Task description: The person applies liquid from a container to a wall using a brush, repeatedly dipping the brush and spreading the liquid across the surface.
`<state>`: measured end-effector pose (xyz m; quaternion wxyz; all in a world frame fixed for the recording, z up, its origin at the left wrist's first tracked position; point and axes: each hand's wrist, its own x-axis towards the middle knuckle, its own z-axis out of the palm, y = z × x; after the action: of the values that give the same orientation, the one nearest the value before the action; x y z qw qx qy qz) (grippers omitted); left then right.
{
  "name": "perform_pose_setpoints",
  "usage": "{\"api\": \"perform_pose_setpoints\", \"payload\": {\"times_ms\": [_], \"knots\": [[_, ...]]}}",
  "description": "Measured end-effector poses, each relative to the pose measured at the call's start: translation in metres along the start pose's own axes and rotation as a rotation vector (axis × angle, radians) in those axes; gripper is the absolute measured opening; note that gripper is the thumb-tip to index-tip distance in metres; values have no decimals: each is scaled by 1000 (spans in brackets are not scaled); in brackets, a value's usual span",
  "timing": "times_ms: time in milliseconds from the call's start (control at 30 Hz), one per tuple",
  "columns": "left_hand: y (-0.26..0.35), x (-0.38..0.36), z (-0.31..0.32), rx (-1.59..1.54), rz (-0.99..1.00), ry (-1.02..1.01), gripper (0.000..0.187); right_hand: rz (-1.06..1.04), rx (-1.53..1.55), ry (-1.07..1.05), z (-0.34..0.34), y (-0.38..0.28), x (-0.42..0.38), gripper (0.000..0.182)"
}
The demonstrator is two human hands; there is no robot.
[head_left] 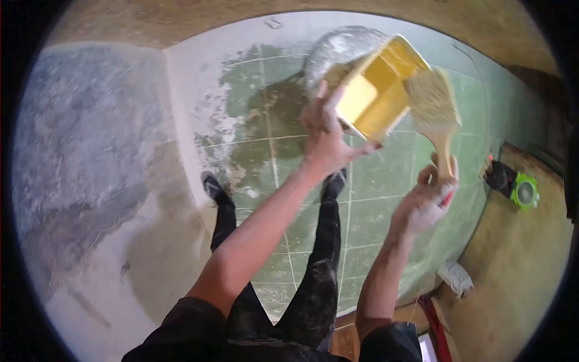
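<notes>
My left hand (329, 130) grips the lower left side of a yellow tray (395, 99), which is tilted and has pale liquid pooled in its left part. My right hand (427, 196) is closed round the wooden handle of a wide brush (434, 105). The brush points up, its bristles coated in pale paint and close by the tray's right edge. Whether the bristles touch the tray is hard to tell.
Below is a green tiled floor (380, 181) with white splatter. A round whitish container (338, 45) stands behind the tray. At the right are a green fan-like object (525, 192) and a white bag (455, 277). A patchy grey wall (90, 151) is at the left.
</notes>
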<state>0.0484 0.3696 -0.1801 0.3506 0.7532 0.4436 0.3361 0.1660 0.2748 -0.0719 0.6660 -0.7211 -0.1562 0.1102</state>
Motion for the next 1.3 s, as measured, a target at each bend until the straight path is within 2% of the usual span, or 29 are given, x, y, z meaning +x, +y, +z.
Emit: {"api": "perform_pose_setpoints", "payload": {"times_ms": [33,67,100,167,233,267,300,333,367,400,433,500,533,567,600,633,700,800,833,867,900,967,1000,1033,1067,1100,1133,1267,1300], "knots": [[3,4,-2,10,-23,-1,128,26,34,-19,4,-7,-3,57],[1,7,-6,48,51,-7,131,133,147,-7,3,-14,-8,58],[5,9,-15,52,-7,-77,132,240,257,3,7,-20,-15,58],[8,-3,-30,-52,-50,-17,131,331,295,-38,27,-42,-38,60],[3,-19,-63,-95,-96,-48,128,380,309,-57,46,-58,-65,61],[0,-28,-79,-166,-137,-83,125,408,335,-164,58,-64,-81,62],[-9,-46,-93,-136,-203,-159,112,436,353,-270,73,-67,-99,62],[-29,-67,-102,-45,-195,-198,96,468,310,-274,91,-63,-119,62],[-51,-90,-114,-87,-290,-255,87,452,289,-421,104,-54,-136,61],[-66,-101,-131,-104,-323,-230,66,510,254,-446,123,-48,-154,60],[-94,-112,-147,-116,-330,-240,66,571,217,-469,144,-39,-173,59],[-150,-149,-179,-366,-493,-556,41,616,74,-594,179,-9,-209,52],[-173,-167,-195,-378,-513,-568,41,640,-49,-582,201,12,-231,46],[-198,-181,-209,-315,-504,-569,32,784,-16,-641,222,32,-248,49],[-220,-195,-220,-252,-503,-570,25,810,-80,-670,247,58,-267,47],[-241,-207,-230,-255,-530,-578,25,861,-33,-678,271,90,-288,46],[-281,-235,-248,182,-391,-976,29,965,-35,-694,315,159,-333,43],[-312,-265,-256,116,-508,-1024,34,1103,29,-629,365,243,-398,42],[-318,-275,-256,46,-582,-1030,35,1114,22,-626,381,262,-412,42],[-326,-309,-249,55,-474,-854,36,1112,-1,-677,394,280,-427,41],[-321,-319,-251,50,-498,-868,36,1118,-27,-724,401,298,-446,41],[-307,-319,-252,-411,-832,-547,44,1088,12,-687,415,330,-479,37],[-308,-336,-242,-413,-844,-549,44,1026,66,-659,423,347,-490,33],[-306,-361,-231,-550,-880,-518,46,1040,57,-660,426,364,-501,33],[-302,-378,-224,-684,-915,-482,49,981,21,-698,430,379,-511,31],[-300,-387,-222,-682,-926,-479,49,917,-10,-738,437,394,-520,29],[-296,-391,-218,-772,-1023,-466,48,840,-30,-754,442,409,-529,28],[-282,-394,-222,-1130,-1411,-400,45,863,-99,-806,462,443,-557,26],[-282,-391,-224,-1129,-1417,-400,45,812,-153,-824,468,449,-564,26]]}}
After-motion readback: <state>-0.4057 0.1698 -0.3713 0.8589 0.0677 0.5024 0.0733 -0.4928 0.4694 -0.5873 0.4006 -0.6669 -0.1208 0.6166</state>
